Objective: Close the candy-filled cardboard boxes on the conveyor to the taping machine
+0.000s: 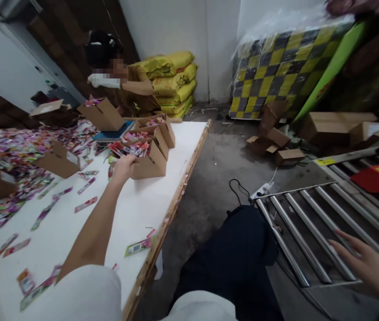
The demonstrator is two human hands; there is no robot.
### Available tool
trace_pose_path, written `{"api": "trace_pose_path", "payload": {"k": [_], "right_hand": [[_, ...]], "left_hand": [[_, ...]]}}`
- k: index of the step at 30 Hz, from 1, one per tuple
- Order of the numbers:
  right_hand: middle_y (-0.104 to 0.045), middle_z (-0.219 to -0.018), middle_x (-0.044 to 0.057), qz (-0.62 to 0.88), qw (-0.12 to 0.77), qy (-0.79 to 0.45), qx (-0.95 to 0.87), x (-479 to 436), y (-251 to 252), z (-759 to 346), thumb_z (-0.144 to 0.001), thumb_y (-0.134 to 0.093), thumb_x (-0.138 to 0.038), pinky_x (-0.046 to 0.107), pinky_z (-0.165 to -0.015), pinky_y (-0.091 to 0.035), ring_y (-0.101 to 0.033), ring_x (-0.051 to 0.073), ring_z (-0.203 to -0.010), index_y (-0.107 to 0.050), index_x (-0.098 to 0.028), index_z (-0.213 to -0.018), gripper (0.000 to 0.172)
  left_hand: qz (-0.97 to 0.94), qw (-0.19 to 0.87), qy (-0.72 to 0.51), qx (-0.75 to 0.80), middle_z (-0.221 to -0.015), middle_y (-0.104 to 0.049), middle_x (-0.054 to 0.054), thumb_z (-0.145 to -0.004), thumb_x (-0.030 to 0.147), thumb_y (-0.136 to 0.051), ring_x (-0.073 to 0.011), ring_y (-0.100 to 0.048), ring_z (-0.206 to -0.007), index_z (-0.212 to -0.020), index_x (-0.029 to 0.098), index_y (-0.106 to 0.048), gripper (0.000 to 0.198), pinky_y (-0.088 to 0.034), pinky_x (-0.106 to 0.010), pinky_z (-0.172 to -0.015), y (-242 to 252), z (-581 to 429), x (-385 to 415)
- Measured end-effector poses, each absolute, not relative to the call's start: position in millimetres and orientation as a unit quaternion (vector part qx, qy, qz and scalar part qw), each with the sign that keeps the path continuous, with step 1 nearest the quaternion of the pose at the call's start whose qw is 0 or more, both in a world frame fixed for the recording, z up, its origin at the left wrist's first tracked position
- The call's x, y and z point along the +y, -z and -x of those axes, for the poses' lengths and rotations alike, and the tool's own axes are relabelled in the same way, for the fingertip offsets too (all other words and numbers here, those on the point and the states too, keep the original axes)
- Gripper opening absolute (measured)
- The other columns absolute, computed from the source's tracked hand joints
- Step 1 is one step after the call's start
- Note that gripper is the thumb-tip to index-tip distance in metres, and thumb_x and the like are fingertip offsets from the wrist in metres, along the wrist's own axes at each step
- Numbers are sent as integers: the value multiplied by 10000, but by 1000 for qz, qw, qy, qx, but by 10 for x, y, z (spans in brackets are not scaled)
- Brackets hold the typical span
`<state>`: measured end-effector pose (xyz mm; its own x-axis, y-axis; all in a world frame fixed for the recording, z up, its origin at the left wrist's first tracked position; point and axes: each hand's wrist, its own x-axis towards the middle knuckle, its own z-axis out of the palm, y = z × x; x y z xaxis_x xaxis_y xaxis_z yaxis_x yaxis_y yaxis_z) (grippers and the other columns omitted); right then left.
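left hand (124, 166): arm stretched out over the white wooden-edged table (136, 209), fingers curled at the near edge of the open brown cardboard box (149, 160) stuffed with small colourful sachets; cannot tell if it pinches one
box: on the table's far middle, open side up for filling
right hand (369, 267): fingers spread wide, holding nothing, hovering over the metal roller conveyor (309, 223) right of the table
loose sachets (15, 156): heaped on the table's left part

Single head-worn view, looking forward and down, table (162, 187) near
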<state>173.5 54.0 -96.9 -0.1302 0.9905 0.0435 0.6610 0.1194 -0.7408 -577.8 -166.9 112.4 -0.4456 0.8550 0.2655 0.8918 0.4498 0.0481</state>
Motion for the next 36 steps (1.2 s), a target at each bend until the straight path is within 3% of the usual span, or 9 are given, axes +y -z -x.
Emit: {"api": "trace_pose_path", "payload": {"k": [5, 12, 15, 18, 21, 23, 28, 33, 36], "right_hand": [[-663, -1136, 223, 514, 251, -350, -742, 271, 434, -671, -643, -639, -744, 513, -852, -481, -649, 360, -1057, -737, -340, -1056, 586], [-649, -1212, 95, 186, 202, -467, -841, -889, -311, 1415, -910, -557, -368, 423, -1021, -498, -615, 264, -1136, -670, -227, -1220, 358], [-603, -1201, 84, 71, 210, -460, -860, -1522, -723, 2132, -883, -706, -228, 357, -993, -493, -590, 229, -1109, -599, -221, -1320, 450], [-536, -1140, 82, 41, 228, -398, -888, -1965, -968, 2635, -759, -898, -301, 345, -881, -506, -554, 243, -1029, -574, -229, -1344, 673], [-494, -1043, 74, 84, 252, -333, -905, -2136, -957, 2926, -788, -878, -329, 342, -810, -471, -505, 246, -968, -681, -193, -1065, 366], [-473, -985, 64, 104, 271, -314, -904, -2146, -869, 3002, -845, -817, -279, 326, -787, -439, -482, 229, -937, -669, -172, -874, 185], [-448, -932, 38, 83, 328, -327, -882, -2068, -700, 2905, -827, -819, -216, 292, -741, -386, -453, 193, -881, -612, -160, -776, 220], [-435, -921, 22, 90, 354, -381, -849, -1954, -613, 2756, -801, -832, -158, 264, -719, -375, -464, 169, -861, -634, -167, -796, 199], [-441, -928, 21, 84, 356, -387, -847, -1937, -557, 2740, -777, -850, -150, 251, -705, -379, -474, 160, -849, -659, -168, -811, 195]], "left_hand": [[574, 72, 152, -802, -870, -660, -107, -831, 350, -452, -271, -563, -872, -820, 202, -654, 250, -455, -379, -825, -1106, 5462, -2258], [619, 53, 174, -764, -856, -679, -59, -947, 306, -450, -234, -603, -808, -933, 252, -710, 265, -476, -348, -735, -1150, 4640, -3410], [618, 108, 215, -749, -916, -683, -39, -952, 275, -502, -216, -641, -856, -1010, 279, -693, 199, -522, -334, -758, -1135, 4394, -3709], [539, 245, 301, -747, -1005, -663, -59, -874, 341, -653, -243, -645, -959, -1059, 267, -656, 199, -551, -382, -856, -1058, 4424, -3937], [324, 303, 438, -782, -1056, -652, -85, -871, 428, -612, -275, -625, -1044, -1088, 213, -613, 305, -496, -495, -1017, -925, 4712, -4066], [142, 198, 523, -817, -1003, -659, -81, -892, 427, -526, -263, -642, -989, -1043, 175, -600, 303, -492, -510, -1021, -784, 4936, -4076], [-72, -201, 589, -779, -792, -657, -18, -815, 245, -547, -209, -678, -834, -941, 168, -597, 156, -550, -373, -869, -312, 5127, -3943], [-59, -291, 612, -733, -765, -691, -5, -797, 164, -528, -244, -696, -976, -938, 166, -633, 176, -550, -368, -865, -152, 4979, -3777], [-58, -265, 634, -724, -789, -718, -27, -734, 182, -613, -276, -683, -1057, -921, 168, -643, 189, -553, -377, -877, -215, 4988, -3695]]}}
